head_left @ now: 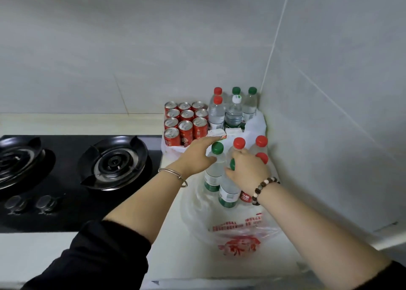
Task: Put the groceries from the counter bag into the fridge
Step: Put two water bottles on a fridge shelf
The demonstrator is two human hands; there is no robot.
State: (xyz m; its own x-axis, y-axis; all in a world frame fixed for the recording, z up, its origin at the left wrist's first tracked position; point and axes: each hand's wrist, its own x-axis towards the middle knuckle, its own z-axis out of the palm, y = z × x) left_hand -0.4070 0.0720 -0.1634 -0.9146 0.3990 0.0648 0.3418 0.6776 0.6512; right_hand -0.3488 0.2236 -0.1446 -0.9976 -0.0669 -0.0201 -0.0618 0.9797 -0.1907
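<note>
A clear plastic bag (pixel 239 234) with red print lies open on the counter in the corner, with several water bottles standing in it. My right hand (pixel 248 173) is closed over the top of a green-capped water bottle (pixel 228 190) in the bag. My left hand (pixel 197 155) reaches forward with fingers stretched out, beside another green-capped bottle (pixel 214 171). Its fingertips are near a small white carton (pixel 216 134). Red-capped bottles (pixel 261 142) stand just behind my right hand.
A block of red soda cans (pixel 186 122) and more water bottles (pixel 234 111) stand against the back wall on a white bag. A black gas hob (pixel 114 162) fills the counter to the left. Tiled walls close off the corner on the right.
</note>
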